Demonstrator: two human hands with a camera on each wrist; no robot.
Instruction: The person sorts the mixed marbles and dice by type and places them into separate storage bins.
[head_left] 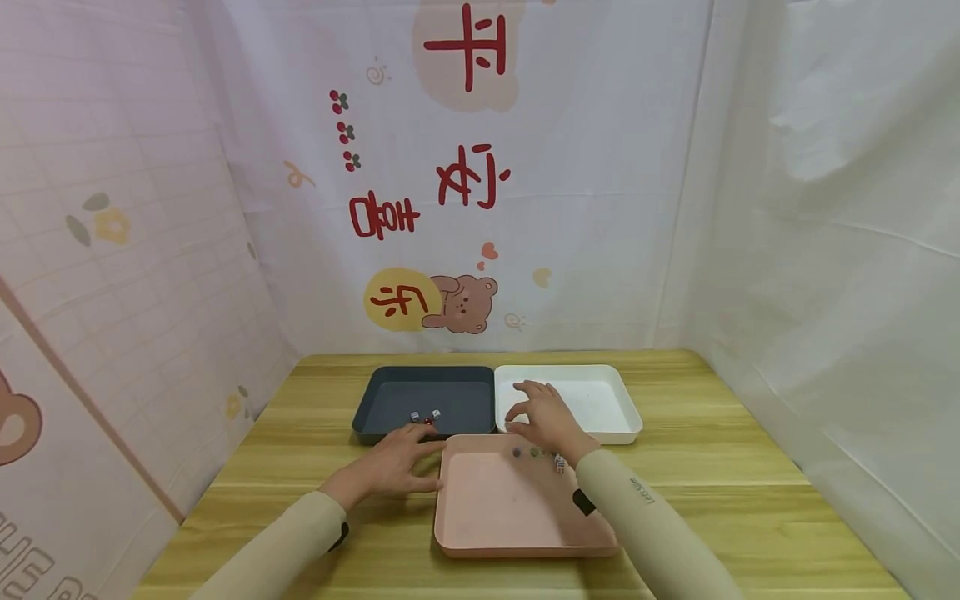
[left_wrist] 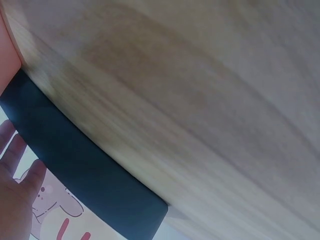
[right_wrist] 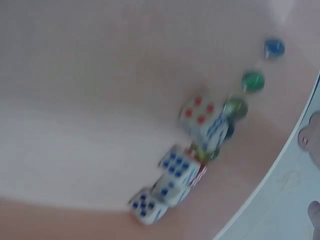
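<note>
Cream sleeves (head_left: 667, 525) lie nearest, mine, reaching over a wooden table (head_left: 750, 500) with three shallow trays. My left hand (head_left: 393, 467) is spread wide, fingers by the near rim of the dark tray (head_left: 420, 392), thumb beside the left wall of the pink tray (head_left: 502, 508); it holds nothing. My right hand (head_left: 546, 421) is bent at the near edge of the white tray (head_left: 600, 400), just beyond the pink one. Its thumb and index finger stand narrow, and I cannot tell whether something small sits between their tips.

White dice (right_wrist: 204, 122) and glass marbles (right_wrist: 253, 81) are clustered along the far side of the pink tray, some touching; a few more dice (head_left: 437, 414) lie in the dark tray.

I judge all of these light and hard. Flat-faced dice should pinch easily across two opposite sides; marbles look smooth, slippery and apt to roll, so I'd grip them round the middle with soft fingertips.

Red characters (head_left: 472, 177) on the cloth backdrop (head_left: 600, 167), turned sideways, read 平, 安, 喜 and 乐. Grey letters (head_left: 26, 562) at lower left include "HE", the rest cut off. Lettering (head_left: 642, 490) on my right sleeve is too small to read surely.
</note>
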